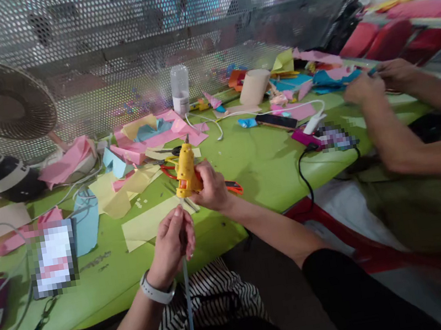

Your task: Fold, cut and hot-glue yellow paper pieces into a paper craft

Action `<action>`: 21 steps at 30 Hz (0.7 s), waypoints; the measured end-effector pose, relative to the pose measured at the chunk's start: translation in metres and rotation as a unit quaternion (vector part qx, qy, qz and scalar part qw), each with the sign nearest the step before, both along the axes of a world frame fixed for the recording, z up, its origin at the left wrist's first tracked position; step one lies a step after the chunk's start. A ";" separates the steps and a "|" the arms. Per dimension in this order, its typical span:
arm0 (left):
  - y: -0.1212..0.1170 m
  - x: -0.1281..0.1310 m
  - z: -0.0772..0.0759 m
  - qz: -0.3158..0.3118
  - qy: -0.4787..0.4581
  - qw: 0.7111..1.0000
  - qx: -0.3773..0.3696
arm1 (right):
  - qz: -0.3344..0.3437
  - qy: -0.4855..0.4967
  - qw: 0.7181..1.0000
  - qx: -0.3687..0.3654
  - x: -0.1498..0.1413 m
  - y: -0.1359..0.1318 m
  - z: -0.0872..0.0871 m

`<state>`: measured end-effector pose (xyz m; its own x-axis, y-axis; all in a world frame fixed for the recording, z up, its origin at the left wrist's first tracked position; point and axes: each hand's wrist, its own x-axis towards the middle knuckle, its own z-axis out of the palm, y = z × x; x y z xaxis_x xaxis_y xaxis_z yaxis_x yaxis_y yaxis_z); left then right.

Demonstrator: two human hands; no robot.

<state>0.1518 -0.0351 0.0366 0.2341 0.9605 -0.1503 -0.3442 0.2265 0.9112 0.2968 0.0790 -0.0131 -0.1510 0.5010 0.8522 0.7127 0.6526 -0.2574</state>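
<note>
Our right hand wraps round a yellow plastic glue gun, nozzle pointing away from us, and our left hand pinches a long, thin, translucent glue stick, most of it hanging below that hand. The gun is just beyond our left hand, above the green worktop; that hand hides the stick's upper end, so we cannot tell whether it touches the gun. To feed it well, we judge, we should line the stick up with the barrel, grip it close to the gun so it does not bend, push straight, and stay clear of the nozzle, which may be hot.

Counting, we have one gun and one stick in hand. Left of our left hand lies one phone with a lit screen; beyond and right of our right hand lies one flat black phone. Directly beyond our right hand stands one clear plastic bottle; farther right is one beige cylinder. The coloured paper pieces overlap too much for us to count
</note>
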 end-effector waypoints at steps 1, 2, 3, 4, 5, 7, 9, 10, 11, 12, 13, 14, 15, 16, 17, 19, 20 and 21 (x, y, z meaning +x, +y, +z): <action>0.001 0.000 0.000 0.000 -0.002 1.000 0.002 | 0.007 0.012 1.000 0.022 -0.001 0.001 0.000; 0.001 0.000 -0.001 -0.004 -0.005 1.000 0.003 | 0.013 0.022 0.999 0.039 -0.002 0.001 0.001; 0.002 0.000 -0.001 -0.011 -0.009 1.000 0.004 | 0.017 0.028 0.998 0.047 -0.002 0.002 0.001; 0.002 0.000 -0.001 -0.018 -0.012 1.000 0.004 | 0.018 0.032 0.998 0.048 -0.003 0.002 0.002; 0.003 -0.001 -0.002 -0.023 -0.016 1.000 0.003 | 0.018 0.034 0.998 0.043 -0.003 0.002 0.003; 0.003 -0.001 -0.003 -0.031 -0.021 0.999 0.001 | 0.015 0.033 0.999 0.027 -0.001 0.003 0.003; 0.003 -0.002 -0.005 -0.040 -0.022 0.999 0.002 | 0.013 0.027 0.999 0.012 0.001 0.003 0.002; 0.003 -0.002 -0.006 -0.045 -0.023 0.999 0.003 | 0.012 0.023 1.000 0.007 0.002 0.003 0.001; 0.003 -0.002 -0.006 -0.048 -0.025 0.999 0.005 | 0.010 0.019 1.000 0.005 0.003 0.004 0.000; 0.003 -0.001 -0.007 -0.051 -0.027 0.998 0.007 | 0.007 0.017 1.000 0.006 0.003 0.004 -0.001; 0.003 -0.001 -0.007 -0.051 -0.030 0.998 0.007 | 0.004 0.015 1.000 0.011 0.004 0.005 -0.002; 0.003 -0.001 -0.008 -0.050 -0.032 0.998 0.006 | 0.001 0.015 1.000 0.017 0.004 0.005 -0.002; 0.002 0.000 -0.008 -0.049 -0.034 0.998 0.005 | -0.001 0.015 1.000 0.022 0.004 0.005 -0.003; 0.002 0.001 -0.008 -0.047 -0.037 0.998 0.003 | -0.004 0.015 1.000 0.026 0.004 0.005 -0.003; 0.002 0.002 -0.008 -0.046 -0.040 0.998 0.002 | -0.005 0.014 1.000 0.027 0.003 0.005 -0.003; 0.003 0.004 -0.008 -0.046 -0.046 0.998 0.001 | -0.008 0.012 1.000 0.027 0.002 0.005 -0.002; 0.003 0.005 -0.007 -0.044 -0.050 0.998 0.001 | -0.010 0.012 0.999 0.030 0.002 0.004 -0.002; 0.003 0.005 -0.007 -0.040 -0.052 0.998 0.000 | -0.012 0.012 0.999 0.035 0.002 0.004 -0.001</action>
